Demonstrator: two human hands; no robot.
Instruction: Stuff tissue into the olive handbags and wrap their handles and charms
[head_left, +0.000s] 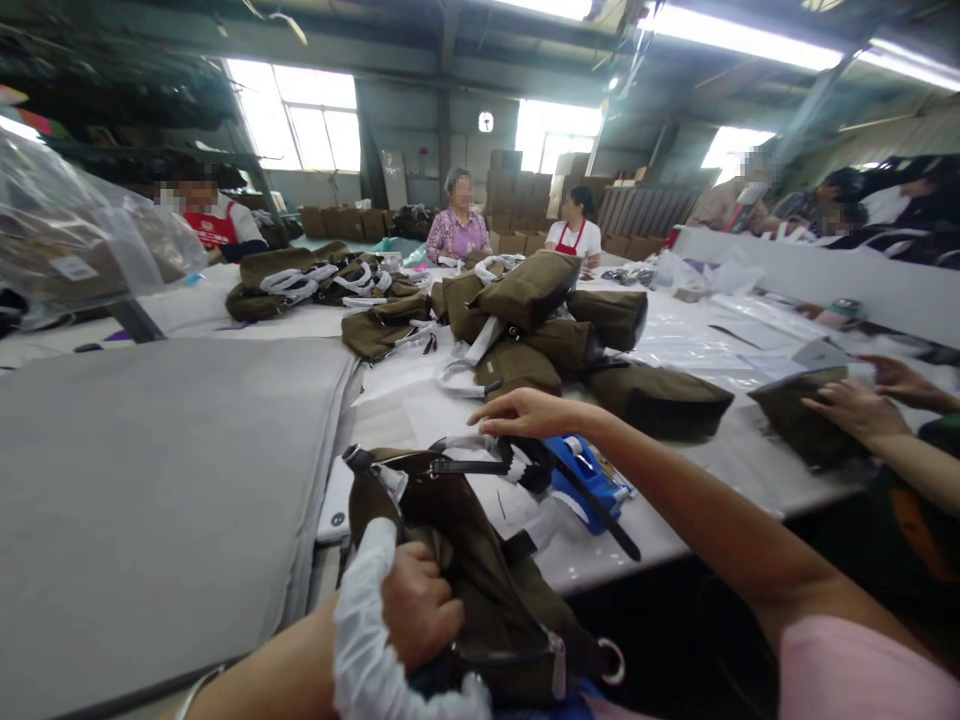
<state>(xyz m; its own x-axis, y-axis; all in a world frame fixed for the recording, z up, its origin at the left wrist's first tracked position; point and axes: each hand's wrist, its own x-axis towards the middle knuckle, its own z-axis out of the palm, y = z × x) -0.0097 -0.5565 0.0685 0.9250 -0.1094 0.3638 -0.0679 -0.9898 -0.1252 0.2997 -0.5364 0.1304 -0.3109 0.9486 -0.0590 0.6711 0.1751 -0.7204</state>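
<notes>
An olive-green handbag lies right in front of me, its zipped top open. My left hand is closed on the fabric at the bag's opening, and a handle wrapped in white paper loops over that wrist. Above the bag's far end, my right hand reaches out with stretched fingers, seemingly holding nothing. Below its palm are a black strap and a blue tape dispenser. Whether the right fingertips touch the white paper or plastic there, I cannot tell.
A pile of olive bags sits beyond my hands, with more bags further left. A large grey board covers the left side. At the right, a co-worker's hands hold another bag. Other people are around the table.
</notes>
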